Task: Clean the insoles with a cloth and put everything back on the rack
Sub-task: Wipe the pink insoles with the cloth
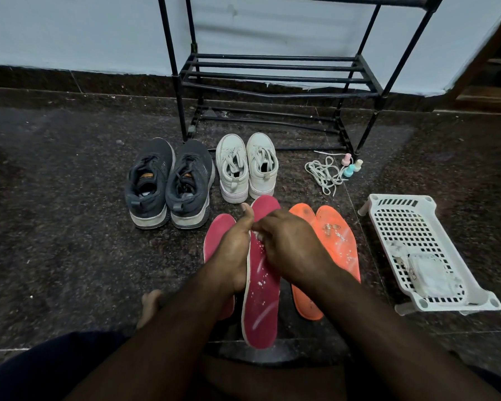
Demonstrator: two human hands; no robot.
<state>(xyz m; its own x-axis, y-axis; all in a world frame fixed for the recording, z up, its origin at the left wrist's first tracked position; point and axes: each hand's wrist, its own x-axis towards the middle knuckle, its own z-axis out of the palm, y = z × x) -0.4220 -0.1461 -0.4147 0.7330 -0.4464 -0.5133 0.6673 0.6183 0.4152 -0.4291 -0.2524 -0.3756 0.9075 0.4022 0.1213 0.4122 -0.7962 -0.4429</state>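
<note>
Your left hand (pixel 234 250) grips the left edge of a long pink foam insole with a white rim (pixel 261 287), thumb up along its side, holding it lifted and tilted in front of you, toe end pointing toward the black metal tube shoe rack (pixel 275 79). Your right hand (pixel 289 244) curls over the upper part of that same insole and pinches a small scrap of white cloth (pixel 256 235) against its surface; only a sliver of the cloth shows under your fingers. White flecks and streaks dot the pink face below your hands.

A second pink foam insole (pixel 216 235) lies flat on the dark speckled stone floor (pixel 70 227), just left of the held one and partly behind your left hand. Two orange foam insoles (pixel 337 241) lie side by side on the floor on the near side of the rack, just right of your right hand, the right one marked with white specks.

Directly in front of the rack stands a pair of white lace-up sneakers (pixel 247 167), heels toward you. Left of them, in front of the rack's left leg, sits a pair of dark grey running shoes with pale soles (pixel 169 183). By the rack's right front leg lies a tangle of white shoelaces (pixel 324 175), touching three small pastel bottles (pixel 351 166). Further right of the rack, nearer to you, a white perforated plastic tray (pixel 402 227) rests on the floor with a white packet (pixel 428 274) lying in it.
</note>
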